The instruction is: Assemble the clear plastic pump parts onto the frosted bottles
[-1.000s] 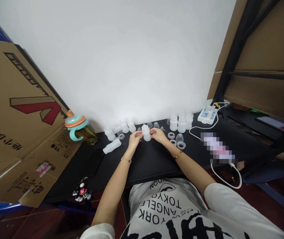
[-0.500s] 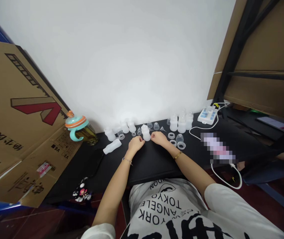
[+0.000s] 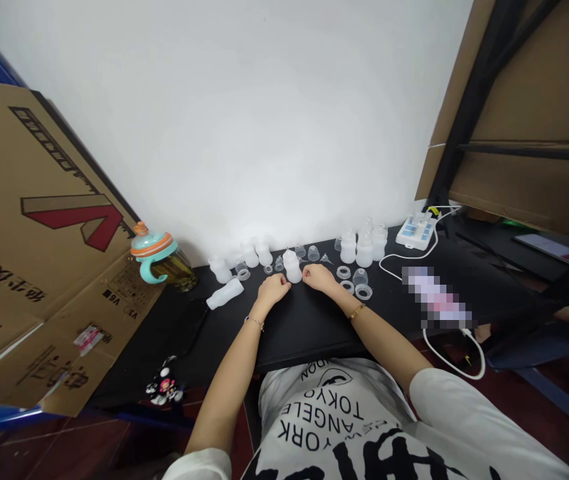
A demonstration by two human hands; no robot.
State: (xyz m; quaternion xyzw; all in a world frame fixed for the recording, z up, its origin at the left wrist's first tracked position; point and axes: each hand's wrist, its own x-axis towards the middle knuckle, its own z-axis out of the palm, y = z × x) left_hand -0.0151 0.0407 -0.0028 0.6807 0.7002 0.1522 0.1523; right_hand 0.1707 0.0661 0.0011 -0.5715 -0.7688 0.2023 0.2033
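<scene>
A small white baby bottle (image 3: 292,268) with a clear top stands upright on the black table, between my two hands. My left hand (image 3: 273,289) rests on the tabletop just left of its base, fingers curled into a loose fist. On the other side, my right hand (image 3: 318,277) is closed in the same way, close to the bottle. Neither fist shows anything in it. Behind them lie clear domed caps (image 3: 313,253) and a bottle teat (image 3: 325,259). Clear collar rings (image 3: 363,292) lie right of my right hand, beside another domed cap (image 3: 360,277).
Several bottles (image 3: 348,248) stand at the back right, and more bottles (image 3: 221,269) at the back left. One bottle (image 3: 225,293) lies on its side. A teal-lidded jug (image 3: 157,260), cardboard box (image 3: 54,253), power strip (image 3: 414,232), blurred phone-like object (image 3: 437,297) and cable surround the work.
</scene>
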